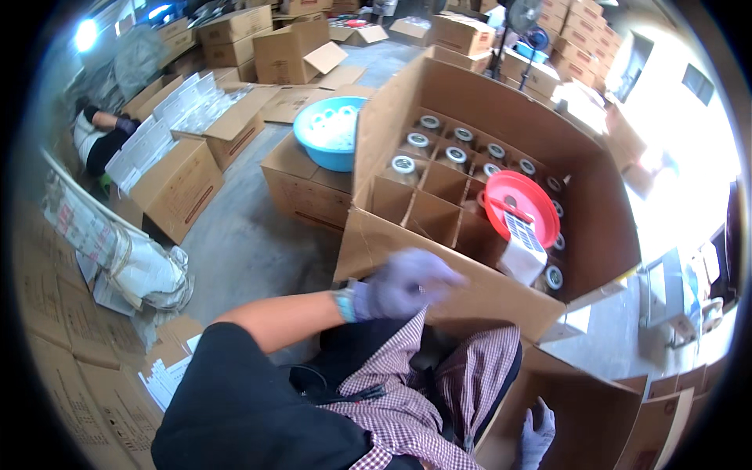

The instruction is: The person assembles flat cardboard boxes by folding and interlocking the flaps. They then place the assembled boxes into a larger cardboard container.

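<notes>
My left hand [411, 283], in a pale purple glove, hovers before the near flap of a big open carton [427, 244]; motion smears its fingers, so I cannot tell what they hold, if anything. Glass jars with white lids [404, 164] stand in the carton's divider cells, and several near cells show no jar. A red round basin [526, 202] rests on top of the jars, with a sheet of small labels [523, 235] hanging over its near rim. Low at the right, my gloved right hand [537, 435] is inside another open box [583, 403], fingers apart, with nothing visible in it.
A blue basin of white lids [333, 149] sits on a closed carton [305, 192] at the left. Beyond it are open boxes [184, 188] with white packing and a person's dark sleeve [100, 149]. Stacked cartons [78, 337] line the left; a fan [523, 14] stands behind.
</notes>
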A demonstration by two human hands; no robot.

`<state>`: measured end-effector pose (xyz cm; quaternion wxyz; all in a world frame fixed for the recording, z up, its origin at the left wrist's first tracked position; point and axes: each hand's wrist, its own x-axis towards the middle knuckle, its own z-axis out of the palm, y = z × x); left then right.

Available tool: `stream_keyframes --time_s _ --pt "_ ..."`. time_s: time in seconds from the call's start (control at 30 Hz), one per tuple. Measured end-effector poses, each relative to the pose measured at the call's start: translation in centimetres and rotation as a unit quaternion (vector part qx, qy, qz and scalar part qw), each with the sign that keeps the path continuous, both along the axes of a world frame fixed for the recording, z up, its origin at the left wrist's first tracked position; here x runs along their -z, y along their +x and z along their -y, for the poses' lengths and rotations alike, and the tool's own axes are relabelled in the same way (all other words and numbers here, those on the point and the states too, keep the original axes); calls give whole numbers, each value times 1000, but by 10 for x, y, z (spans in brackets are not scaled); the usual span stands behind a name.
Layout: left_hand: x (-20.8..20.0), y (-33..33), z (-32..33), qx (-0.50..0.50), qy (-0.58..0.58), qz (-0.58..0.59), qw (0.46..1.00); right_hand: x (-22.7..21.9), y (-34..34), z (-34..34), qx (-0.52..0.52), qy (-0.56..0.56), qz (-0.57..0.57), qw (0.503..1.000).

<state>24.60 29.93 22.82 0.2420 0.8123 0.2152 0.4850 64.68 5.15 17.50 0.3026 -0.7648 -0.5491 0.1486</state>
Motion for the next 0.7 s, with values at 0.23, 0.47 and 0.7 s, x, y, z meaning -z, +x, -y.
stream_keyframes --time_s 0.23,0.47,0.7 --pt "213 -223 -107 -365 -356 285 811 4 -88 -91 -96 19 -9 995" --pt "141 -227 -255 -158 -545 524 635 46 -105 -143 -114 77 134 981" --pt "167 -213 -340 -230 -524 616 542 45 -135 -169 -141 119 104 977"
